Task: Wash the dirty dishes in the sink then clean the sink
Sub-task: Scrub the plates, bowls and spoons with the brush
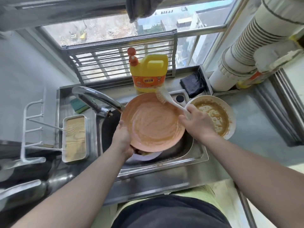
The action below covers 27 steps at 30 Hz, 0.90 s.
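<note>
An orange plate (153,124) smeared with brownish sauce is tilted above the steel sink (194,153). My left hand (122,135) grips its lower left rim. My right hand (196,122) grips the handle of a white dish brush (164,97), whose bristles touch the plate's upper right rim. A white bowl (218,116) holding brown residue sits on the sink's right edge, partly behind my right hand. Another white dish (146,156) lies in the sink under the plate, mostly hidden.
The chrome tap (97,97) arches over the sink from the left. A yellow detergent jug (148,71) stands behind the plate. A green sponge (79,105), a dark cloth (192,84), a wood-lined white tray (75,137) and a white rack (31,129) surround the sink.
</note>
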Motion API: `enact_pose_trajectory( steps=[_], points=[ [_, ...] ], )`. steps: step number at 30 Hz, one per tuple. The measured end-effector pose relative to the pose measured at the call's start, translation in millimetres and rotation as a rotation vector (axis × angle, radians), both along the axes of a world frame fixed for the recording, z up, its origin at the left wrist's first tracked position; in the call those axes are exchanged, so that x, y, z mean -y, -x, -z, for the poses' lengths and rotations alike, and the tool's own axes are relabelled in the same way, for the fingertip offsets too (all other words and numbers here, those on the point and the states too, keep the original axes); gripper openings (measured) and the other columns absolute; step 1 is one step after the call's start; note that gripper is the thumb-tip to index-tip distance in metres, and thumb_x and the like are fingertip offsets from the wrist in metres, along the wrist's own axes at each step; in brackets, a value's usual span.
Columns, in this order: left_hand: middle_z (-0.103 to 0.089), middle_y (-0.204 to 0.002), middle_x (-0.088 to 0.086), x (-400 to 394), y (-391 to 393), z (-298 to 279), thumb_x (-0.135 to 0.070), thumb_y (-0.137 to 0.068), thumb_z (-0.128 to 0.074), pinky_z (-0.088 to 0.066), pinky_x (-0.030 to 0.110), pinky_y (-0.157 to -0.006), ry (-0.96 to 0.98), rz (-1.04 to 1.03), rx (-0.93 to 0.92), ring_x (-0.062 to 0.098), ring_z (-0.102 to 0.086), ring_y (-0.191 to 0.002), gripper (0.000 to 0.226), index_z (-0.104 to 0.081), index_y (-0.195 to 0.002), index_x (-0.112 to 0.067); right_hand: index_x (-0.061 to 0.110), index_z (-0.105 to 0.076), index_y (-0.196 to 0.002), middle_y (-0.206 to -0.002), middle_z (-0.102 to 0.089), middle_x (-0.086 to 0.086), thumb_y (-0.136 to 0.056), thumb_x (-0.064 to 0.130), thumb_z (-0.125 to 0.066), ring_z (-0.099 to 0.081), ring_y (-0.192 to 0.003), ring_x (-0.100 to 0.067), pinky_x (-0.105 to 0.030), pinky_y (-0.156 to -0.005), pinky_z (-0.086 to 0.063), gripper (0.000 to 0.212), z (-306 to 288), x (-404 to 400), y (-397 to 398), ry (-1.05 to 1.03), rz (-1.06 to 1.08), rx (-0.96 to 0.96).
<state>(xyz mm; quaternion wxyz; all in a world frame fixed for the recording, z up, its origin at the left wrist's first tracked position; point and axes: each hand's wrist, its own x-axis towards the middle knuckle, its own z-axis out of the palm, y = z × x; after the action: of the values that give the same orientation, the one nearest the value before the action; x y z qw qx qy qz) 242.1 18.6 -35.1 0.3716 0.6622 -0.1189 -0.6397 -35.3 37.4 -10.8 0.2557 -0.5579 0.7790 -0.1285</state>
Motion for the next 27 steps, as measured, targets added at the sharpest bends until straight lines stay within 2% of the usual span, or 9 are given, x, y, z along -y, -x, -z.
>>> enact_pose_trajectory(
  steps=[3, 7, 9, 12, 17, 20, 22, 23, 27],
  points=[
    [-0.081, -0.095, -0.003, -3, 36, -8, -0.065, -0.106, -0.038, -0.063, 0.049, -0.058, -0.087, 0.106, 0.008, 0.027, -0.080, -0.080, 0.033, -0.063, -0.114, -0.046, 0.035, -0.050, -0.092, -0.069, -0.056, 0.011, -0.098, 0.034, -0.057, -0.053, -0.063, -0.009, -0.030, -0.054, -0.034, 0.010, -2, -23, 28, 0.120, 0.042, 0.034],
    [-0.067, -0.122, -0.002, -2, 96, -15, -0.051, -0.107, -0.040, -0.061, 0.055, -0.091, 0.023, 0.519, 0.132, 0.026, -0.067, -0.110, 0.034, -0.049, -0.136, -0.037, 0.033, -0.050, -0.091, -0.074, -0.061, 0.002, -0.100, 0.031, -0.061, -0.056, -0.070, -0.029, -0.041, -0.063, -0.045, 0.014, -5, -58, 87, 0.029, 0.212, -0.034],
    [-0.068, -0.117, -0.005, -2, 126, -22, -0.047, -0.093, -0.052, -0.060, 0.052, -0.095, 0.128, 0.691, 0.190, 0.020, -0.068, -0.107, 0.048, -0.051, -0.137, -0.029, 0.032, -0.049, -0.093, -0.078, -0.062, -0.005, -0.102, 0.034, -0.058, -0.057, -0.076, -0.038, -0.044, -0.067, -0.048, 0.013, -5, -75, 115, -0.025, 0.270, -0.077],
    [-0.073, -0.113, -0.007, 1, 159, -18, -0.041, -0.091, -0.059, -0.058, 0.051, -0.098, 0.229, 0.821, 0.224, 0.018, -0.070, -0.107, 0.034, -0.060, -0.124, -0.034, 0.028, -0.048, -0.094, -0.082, -0.064, -0.010, -0.105, 0.039, -0.053, -0.058, -0.078, -0.039, -0.047, -0.069, -0.051, 0.016, -3, -90, 142, -0.095, 0.288, -0.119],
    [-0.069, -0.124, -0.016, -2, 148, 15, -0.040, -0.101, -0.055, -0.052, 0.045, -0.109, 0.260, 0.783, 0.252, 0.011, -0.064, -0.119, 0.041, -0.058, -0.142, -0.039, 0.018, -0.050, -0.088, -0.089, -0.058, -0.016, -0.104, 0.040, -0.054, -0.053, -0.078, -0.038, -0.045, -0.070, -0.046, 0.027, -3, -96, 144, -0.036, 0.360, -0.159],
    [-0.067, -0.124, -0.023, -8, 96, 41, -0.038, -0.101, -0.052, -0.050, 0.039, -0.109, 0.194, 0.732, 0.432, 0.010, -0.061, -0.120, 0.027, -0.067, -0.122, -0.046, 0.012, -0.058, -0.086, -0.077, -0.061, -0.016, -0.103, 0.042, -0.057, -0.057, -0.073, -0.043, -0.040, -0.063, -0.041, 0.034, -14, -91, 103, 0.140, 0.371, -0.100],
    [-0.067, -0.128, -0.014, -17, 52, 58, -0.029, -0.102, -0.052, -0.052, 0.038, -0.104, 0.081, 0.690, 0.609, 0.017, -0.062, -0.119, 0.027, -0.069, -0.116, -0.044, 0.018, -0.056, -0.074, -0.061, -0.059, 0.001, -0.095, 0.050, -0.057, -0.057, -0.061, -0.016, -0.033, -0.053, -0.039, 0.038, -17, -83, 52, 0.120, 0.265, 0.045],
    [-0.066, -0.133, -0.006, -22, 33, 66, -0.023, -0.101, -0.052, -0.054, 0.038, -0.100, 0.003, 0.650, 0.688, 0.022, -0.063, -0.118, 0.030, -0.070, -0.120, -0.040, 0.022, -0.052, -0.069, -0.059, -0.055, 0.004, -0.092, 0.049, -0.057, -0.054, -0.061, -0.013, -0.027, -0.052, -0.037, 0.036, -13, -78, 24, 0.067, 0.179, 0.135],
    [-0.050, -0.145, 0.018, -35, -19, 88, -0.019, -0.100, -0.052, -0.048, 0.048, -0.109, -0.315, 0.613, 0.856, 0.041, -0.060, -0.121, 0.053, -0.046, -0.152, -0.024, 0.026, -0.046, -0.067, -0.090, -0.052, 0.000, -0.096, 0.023, -0.061, -0.054, -0.081, -0.014, -0.031, -0.071, -0.042, 0.033, 40, -55, -57, -0.272, -0.161, 0.296]
  ],
)
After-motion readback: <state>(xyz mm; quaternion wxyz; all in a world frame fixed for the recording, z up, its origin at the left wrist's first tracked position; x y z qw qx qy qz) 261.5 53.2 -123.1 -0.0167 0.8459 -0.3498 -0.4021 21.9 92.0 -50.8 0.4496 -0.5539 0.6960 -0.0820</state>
